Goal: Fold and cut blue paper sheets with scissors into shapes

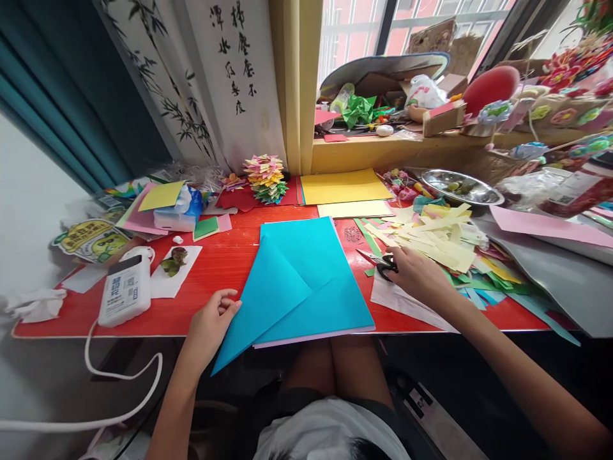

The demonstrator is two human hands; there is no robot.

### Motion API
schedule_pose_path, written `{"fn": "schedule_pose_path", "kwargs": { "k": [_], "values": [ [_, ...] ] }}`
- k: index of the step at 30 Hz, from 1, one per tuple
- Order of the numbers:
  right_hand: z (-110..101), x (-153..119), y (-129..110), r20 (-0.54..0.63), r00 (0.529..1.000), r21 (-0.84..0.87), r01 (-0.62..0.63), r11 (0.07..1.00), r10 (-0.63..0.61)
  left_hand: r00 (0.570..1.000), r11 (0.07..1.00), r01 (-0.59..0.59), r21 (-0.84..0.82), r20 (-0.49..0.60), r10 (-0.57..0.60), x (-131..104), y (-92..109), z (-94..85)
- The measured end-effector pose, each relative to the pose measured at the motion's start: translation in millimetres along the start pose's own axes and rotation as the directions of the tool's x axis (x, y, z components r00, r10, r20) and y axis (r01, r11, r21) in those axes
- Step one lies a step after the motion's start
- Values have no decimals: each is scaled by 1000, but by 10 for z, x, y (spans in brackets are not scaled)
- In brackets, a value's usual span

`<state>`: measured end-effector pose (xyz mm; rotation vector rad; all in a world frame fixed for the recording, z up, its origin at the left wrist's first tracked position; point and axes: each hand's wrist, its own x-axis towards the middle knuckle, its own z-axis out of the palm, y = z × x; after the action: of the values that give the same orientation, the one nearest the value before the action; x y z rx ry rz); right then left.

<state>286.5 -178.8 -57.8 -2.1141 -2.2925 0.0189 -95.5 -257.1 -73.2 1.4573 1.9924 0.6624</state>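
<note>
A folded sheet of blue paper lies on a stack of blue sheets, its pointed corner sticking out past the table's front edge. My left hand is beside its slanted left edge, fingers loosely curled, thumb tip at the paper and nothing visibly held. To the right of the stack, my right hand is closed around the black handles of the scissors. Their blades point left toward the stack, above a white sheet. Part of the handles is hidden by my fingers.
Pale yellow paper strips heap up at the right, near a metal bowl. Yellow sheets and a folded-paper ornament stand at the back. A white power box with a cable sits on the red table at left.
</note>
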Motion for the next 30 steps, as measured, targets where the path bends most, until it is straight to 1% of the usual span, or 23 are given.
{"fn": "schedule_pose_path", "kwargs": {
  "k": [2, 5, 6, 7, 8, 9, 10, 12, 13, 14, 15, 16, 17, 19, 22, 26, 28, 30],
  "values": [
    [27, 21, 12, 27, 1000, 40, 1, 999, -2, 999, 1000, 15, 20, 28, -16, 8, 23, -13],
    [14, 25, 22, 44, 999, 95, 9, 995, -13, 998, 992, 21, 123, 59, -29, 81, 133, -23],
    [-3, 16, 19, 40, 999, 156, 10, 988, -16, 998, 986, 20, 168, 61, -31, 126, 176, -18],
    [-23, 2, 12, 36, 999, 251, 11, 968, -21, 998, 977, 19, 211, 53, -31, 182, 217, -8],
    [-45, -19, -1, 37, 999, 381, 14, 924, -30, 999, 970, 17, 244, 38, -27, 244, 250, 6],
    [-69, -47, -21, 50, 997, 529, 17, 848, -52, 1000, 965, 13, 261, 24, -20, 310, 274, 23],
    [-91, -81, -47, 69, 994, 670, 17, 742, -85, 1000, 964, 5, 266, 17, -10, 375, 288, 42],
    [-129, -162, -118, 104, 978, 869, -2, 496, -179, 999, 971, -26, 238, 33, 19, 485, 292, 76],
    [-142, -204, -159, 114, 969, 924, -22, 383, -219, 998, 976, -41, 214, 49, 32, 524, 285, 88],
    [-150, -243, -202, 123, 961, 956, -48, 291, -248, 997, 980, -53, 190, 63, 42, 550, 275, 96],
    [-154, -279, -244, 135, 954, 972, -76, 220, -266, 996, 984, -63, 166, 72, 51, 563, 265, 98],
    [-152, -309, -285, 154, 946, 980, -108, 170, -284, 995, 988, -73, 136, 78, 62, 566, 256, 97],
    [-148, -333, -324, 177, 936, 980, -140, 139, -303, 994, 992, -84, 99, 85, 76, 563, 247, 91],
    [-133, -362, -393, 215, 915, 976, -185, 118, -342, 990, 994, -107, 15, 92, 105, 558, 232, 74],
    [-112, -376, -476, 256, 889, 966, -219, 138, -379, 988, 989, -122, -83, 80, 128, 609, 210, 47],
    [-79, -385, -552, 323, 866, 943, -259, 209, -382, 989, 986, -135, -94, 54, 141, 752, 231, 25],
    [-60, -394, -578, 329, 866, 938, -255, 234, -377, 982, 981, -174, -89, 61, 179, 780, 291, 18],
    [-48, -405, -598, 329, 864, 938, -250, 242, -382, 969, 968, -230, -104, 72, 238, 750, 374, 10]
  ]
}}
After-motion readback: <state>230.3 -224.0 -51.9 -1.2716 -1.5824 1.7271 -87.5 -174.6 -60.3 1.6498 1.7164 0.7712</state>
